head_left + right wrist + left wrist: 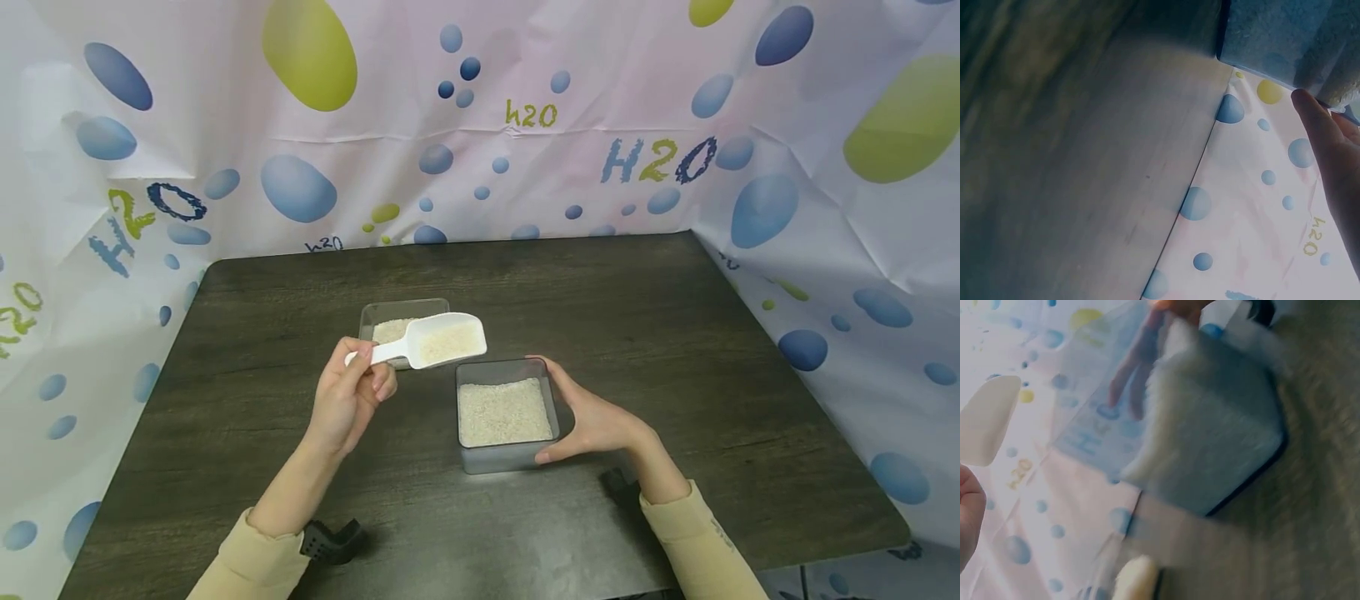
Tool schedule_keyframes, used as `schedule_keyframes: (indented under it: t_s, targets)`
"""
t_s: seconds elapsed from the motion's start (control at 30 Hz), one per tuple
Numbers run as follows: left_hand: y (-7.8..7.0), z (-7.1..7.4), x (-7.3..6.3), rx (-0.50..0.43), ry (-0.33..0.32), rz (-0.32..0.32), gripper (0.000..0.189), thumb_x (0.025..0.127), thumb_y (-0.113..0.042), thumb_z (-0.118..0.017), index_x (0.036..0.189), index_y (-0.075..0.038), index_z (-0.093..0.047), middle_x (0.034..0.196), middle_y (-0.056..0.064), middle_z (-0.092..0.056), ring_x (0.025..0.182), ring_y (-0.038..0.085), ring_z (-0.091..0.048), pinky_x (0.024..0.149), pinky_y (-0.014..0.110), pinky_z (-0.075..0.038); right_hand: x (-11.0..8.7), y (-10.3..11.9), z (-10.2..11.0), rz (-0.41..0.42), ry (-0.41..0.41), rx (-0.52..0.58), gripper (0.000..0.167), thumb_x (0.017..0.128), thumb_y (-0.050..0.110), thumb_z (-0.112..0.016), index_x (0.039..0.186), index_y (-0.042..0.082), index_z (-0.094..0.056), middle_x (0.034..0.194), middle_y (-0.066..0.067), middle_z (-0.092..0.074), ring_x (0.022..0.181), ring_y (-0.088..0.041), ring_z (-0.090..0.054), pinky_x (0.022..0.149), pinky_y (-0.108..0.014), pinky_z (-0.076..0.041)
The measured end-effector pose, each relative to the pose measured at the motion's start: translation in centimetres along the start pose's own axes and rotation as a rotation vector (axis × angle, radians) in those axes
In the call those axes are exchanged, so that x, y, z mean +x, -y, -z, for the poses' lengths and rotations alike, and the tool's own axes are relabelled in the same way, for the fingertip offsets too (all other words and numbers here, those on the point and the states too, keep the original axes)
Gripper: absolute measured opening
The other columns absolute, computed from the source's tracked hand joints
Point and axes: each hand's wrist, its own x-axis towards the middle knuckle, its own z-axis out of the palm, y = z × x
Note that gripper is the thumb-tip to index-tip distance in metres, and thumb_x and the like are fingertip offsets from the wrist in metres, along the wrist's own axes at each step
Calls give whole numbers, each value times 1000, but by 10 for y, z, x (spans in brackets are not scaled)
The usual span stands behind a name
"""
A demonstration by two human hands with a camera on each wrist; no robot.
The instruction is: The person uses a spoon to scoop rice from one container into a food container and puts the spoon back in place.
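Note:
My left hand [347,400] holds a white scoop [414,343] by its handle, with thumb and fingers pinched round it. Some rice [448,340] lies in the scoop, which is raised just behind and left of a square see-through container [498,458]. That container is filled well up with rice [504,412]. Round its right side my right hand [592,421] grips it, thumb at the front and fingers behind. In the right wrist view the thumb [1319,119] lies against the container wall [1266,44]. The scoop [990,422] shows at the left edge of the left wrist view.
A second see-through container [405,308] with rice stands farther back to the left, partly hidden by the scoop and left hand. Both containers are on a dark wood-grain table [637,308]. A white sheet [480,125] with blue and green spots surrounds the table's back and sides.

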Motion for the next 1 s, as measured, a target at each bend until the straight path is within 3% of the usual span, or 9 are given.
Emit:
schedule_keyframes:
  t_s: [0.17, 0.33, 0.6, 0.83, 1.0]
  targets:
    - [-11, 13, 9, 32, -49, -54, 13, 107, -11, -35, 101, -7, -45, 66, 1, -46, 58, 13, -38, 56, 25, -30, 0, 2, 1, 8, 8, 17, 121, 72, 26, -88, 156, 23, 0, 161, -17, 4, 147, -38, -5, 109, -64, -24]
    - [-17, 28, 16, 87, -119, -51, 12, 107, -11, -36, 101, -7, -44, 66, 2, -46, 60, 11, -42, 57, 21, -36, 0, 3, 1, 9, 9, 13, 121, 73, 26, -88, 156, 24, -1, 161, -17, 2, 147, -37, -6, 108, -63, -25]
    - [-9, 54, 19, 178, -251, 62, 10, 107, -11, -31, 103, -8, -40, 69, 0, -47, 61, 9, -42, 59, 21, -38, 0, 3, 3, 6, 11, 4, 120, 73, 27, -87, 156, 25, -1, 161, -17, 2, 148, -37, -5, 109, -63, -25]
    - [3, 70, 20, 248, -307, 116, 11, 107, -8, -28, 103, -9, -38, 69, -2, -48, 61, 9, -44, 59, 21, -39, 0, 2, 2, 4, 8, 10, 120, 73, 28, -87, 156, 25, -1, 162, -15, 2, 148, -36, -5, 109, -63, -25]
    - [7, 80, 20, 337, -354, 215, 6, 107, -11, -30, 106, -8, -35, 71, -3, -49, 62, 8, -47, 61, 21, -44, 0, 2, 2, 14, 9, 13, 118, 73, 28, -88, 156, 25, -4, 162, -12, 1, 148, -34, -4, 112, -62, -18]
